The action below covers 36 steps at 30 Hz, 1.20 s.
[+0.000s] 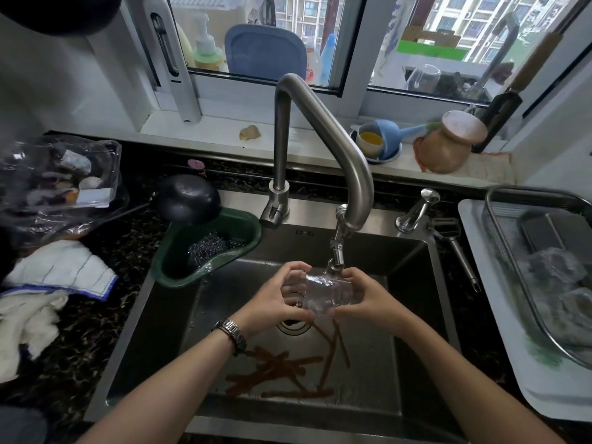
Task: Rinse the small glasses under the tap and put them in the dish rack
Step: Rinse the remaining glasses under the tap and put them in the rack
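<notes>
Both hands hold one small glass point(326, 294) over the sink point(413, 315). Left hand point(275, 299) curls round the glass on one side, with fingers and thumb bent round it. Right hand point(365, 296) curls round the other side the same way. A watch point(232, 334) sits on the left wrist.

Under the hands, brown sticks point(282, 368) lie on the sink floor, near the drain point(293, 323). I cannot tell what they are.

Water runs from the tap point(336, 251) right onto the glass. I think the glass is light but hard, and it could break if it drops. It is wet, so it is likely slippery. Holding it round the sides with the whole hand seems safest, not by the thin rim.

Off to the right, well apart, stands the dish rack point(525, 251) on a white tray point(480, 283). Some clear things already lie in it, too blurry to name. The glass is not there yet.

To the left are a green basket point(243, 238) with a metal scrubber point(208, 248), and white cloths point(61, 267) on the counter.
</notes>
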### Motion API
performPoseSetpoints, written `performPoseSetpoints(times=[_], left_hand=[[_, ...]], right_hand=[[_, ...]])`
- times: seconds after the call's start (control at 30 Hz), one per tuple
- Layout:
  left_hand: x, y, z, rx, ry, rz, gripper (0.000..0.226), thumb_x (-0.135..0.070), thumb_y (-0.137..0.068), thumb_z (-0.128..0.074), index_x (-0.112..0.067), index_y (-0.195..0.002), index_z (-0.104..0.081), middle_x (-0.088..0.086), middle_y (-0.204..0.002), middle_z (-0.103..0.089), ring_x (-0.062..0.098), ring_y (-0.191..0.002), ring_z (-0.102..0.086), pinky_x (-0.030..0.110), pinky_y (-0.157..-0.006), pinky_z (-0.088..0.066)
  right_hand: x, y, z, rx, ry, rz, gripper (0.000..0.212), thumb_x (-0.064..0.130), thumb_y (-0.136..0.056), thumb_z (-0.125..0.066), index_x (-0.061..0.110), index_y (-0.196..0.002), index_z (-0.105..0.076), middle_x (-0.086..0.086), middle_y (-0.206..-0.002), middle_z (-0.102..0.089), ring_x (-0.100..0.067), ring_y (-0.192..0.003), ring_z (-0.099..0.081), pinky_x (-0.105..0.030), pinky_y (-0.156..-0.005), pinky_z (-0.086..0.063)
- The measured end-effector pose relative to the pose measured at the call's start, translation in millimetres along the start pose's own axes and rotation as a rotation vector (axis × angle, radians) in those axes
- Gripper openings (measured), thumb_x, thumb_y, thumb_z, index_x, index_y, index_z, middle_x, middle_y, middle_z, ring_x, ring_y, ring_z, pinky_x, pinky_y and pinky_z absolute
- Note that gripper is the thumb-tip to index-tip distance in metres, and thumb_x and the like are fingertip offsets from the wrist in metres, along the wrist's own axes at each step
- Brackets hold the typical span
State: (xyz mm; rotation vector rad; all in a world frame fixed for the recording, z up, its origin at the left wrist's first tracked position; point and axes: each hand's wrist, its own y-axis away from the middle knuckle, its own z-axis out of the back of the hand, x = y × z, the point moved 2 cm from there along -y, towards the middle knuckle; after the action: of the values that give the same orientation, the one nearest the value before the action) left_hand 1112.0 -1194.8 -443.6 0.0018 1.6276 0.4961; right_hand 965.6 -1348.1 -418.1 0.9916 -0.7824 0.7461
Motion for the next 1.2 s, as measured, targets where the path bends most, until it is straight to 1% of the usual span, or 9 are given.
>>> performPoseSetpoints(times=[0.17, 0.4, 0.53, 0.6, 0.77, 0.87, 1.0, 1.1, 1.2], left_hand=[[-1.5, 2.6, 1.5, 0.06, -0.034, 0.045, 0.089, -0.006, -0.068, -0.084, -0.032, -0.139, -0.037, -0.002, -0.141, -0.043, 0.013, -0.126, -0.052, 0.036, -0.104, -0.047], [1.5, -2.2, 4.5, 0.037, -0.099, 0.174, 0.081, -0.05, -0.064, -0.081, -0.043, -0.134, -0.04, -0.006, -0.13, -0.052, 0.015, -0.121, -0.055, 0.043, -0.101, -0.049], [1.6, -2.3, 1.3, 0.004, -0.018, 0.2, 0.066, -0.027, -0.074, -0.081, -0.033, -0.13, -0.046, -0.005, -0.122, -0.055, 0.013, -0.112, -0.06, 0.036, -0.091, -0.056], [1.2, -1.4, 0.0, -0.02, -0.067, 0.164, 0.065, -0.026, -0.073, -0.082, -0.031, -0.128, -0.047, -0.006, -0.121, -0.057, 0.01, -0.107, -0.062, 0.031, -0.089, -0.056], [6.9, 2.5, -3.0, -0.091, -0.096, 0.067, 0.071, -0.023, -0.062, -0.089, -0.037, -0.119, -0.05, -0.007, -0.127, -0.055, 0.014, -0.113, -0.062, 0.041, -0.096, -0.053], [6.2, 8.0, -4.0, -0.097, -0.044, 0.035, 0.07, -0.014, -0.063, -0.088, -0.032, -0.119, -0.05, -0.004, -0.129, -0.053, 0.014, -0.114, -0.061, 0.037, -0.092, -0.056], [2.1, 10.6, -5.4, -0.09, 0.019, 0.006, 0.071, -0.003, -0.065, -0.086, -0.023, -0.121, -0.048, 0.0, -0.129, -0.051, 0.017, -0.113, -0.062, 0.031, -0.087, -0.057], [1.1, 10.9, -6.5, -0.07, 0.042, -0.001, 0.071, 0.002, -0.065, -0.084, -0.022, -0.121, -0.047, 0.0, -0.129, -0.051, 0.015, -0.115, -0.061, 0.03, -0.087, -0.057], [3.3, 10.8, -6.6, -0.06, 0.067, 0.005, 0.074, 0.003, -0.066, -0.083, -0.022, -0.125, -0.045, -0.002, -0.129, -0.05, 0.01, -0.117, -0.059, 0.031, -0.092, -0.055]], right_hand=[[-7.6, 3.8, -7.5, -0.135, 0.06, 0.111, 0.061, 0.028, -0.058, -0.089, 0.029, -0.11, -0.057, 0.008, -0.11, -0.063, -0.006, -0.1, -0.064, -0.033, -0.087, -0.056], [-9.0, 4.7, -12.6, -0.211, 0.167, 0.222, 0.059, 0.027, -0.058, -0.088, 0.033, -0.106, -0.055, 0.013, -0.111, -0.061, -0.006, -0.102, -0.061, -0.032, -0.08, -0.058], [-8.8, 4.9, -14.2, -0.239, 0.187, 0.271, 0.059, 0.022, -0.059, -0.088, 0.032, -0.107, -0.054, 0.009, -0.112, -0.058, -0.006, -0.104, -0.06, -0.022, -0.077, -0.057], [-10.4, 5.5, -17.1, -0.239, 0.164, 0.277, 0.063, 0.016, -0.062, -0.088, 0.028, -0.113, -0.053, 0.006, -0.117, -0.055, -0.006, -0.106, -0.059, -0.02, -0.076, -0.056], [-7.9, 5.8, -17.2, -0.197, 0.101, 0.17, 0.075, 0.02, -0.065, -0.086, 0.03, -0.125, -0.043, 0.018, -0.124, -0.047, 0.007, -0.115, -0.048, -0.01, -0.086, -0.049], [-10.8, 5.5, -12.6, -0.122, 0.02, 0.083, 0.073, 0.027, -0.068, -0.084, 0.03, -0.129, -0.043, 0.018, -0.127, -0.049, 0.004, -0.118, -0.049, -0.018, -0.093, -0.047], [-12.0, 7.0, -12.0, -0.026, -0.148, 0.004, 0.066, 0.023, -0.074, -0.08, 0.03, -0.129, -0.043, 0.006, -0.124, -0.055, -0.008, -0.107, -0.062, -0.021, -0.08, -0.055], [-12.4, 6.5, -14.0, -0.027, -0.233, -0.015, 0.059, 0.021, -0.075, -0.08, 0.026, -0.124, -0.047, -0.003, -0.12, -0.059, -0.014, -0.099, -0.068, -0.028, -0.074, -0.059], [-13.5, 6.9, -15.3, -0.099, -0.198, 0.033, 0.057, 0.022, -0.071, -0.083, 0.024, -0.118, -0.051, -0.005, -0.116, -0.063, -0.008, -0.098, -0.068, -0.024, -0.079, -0.057]])
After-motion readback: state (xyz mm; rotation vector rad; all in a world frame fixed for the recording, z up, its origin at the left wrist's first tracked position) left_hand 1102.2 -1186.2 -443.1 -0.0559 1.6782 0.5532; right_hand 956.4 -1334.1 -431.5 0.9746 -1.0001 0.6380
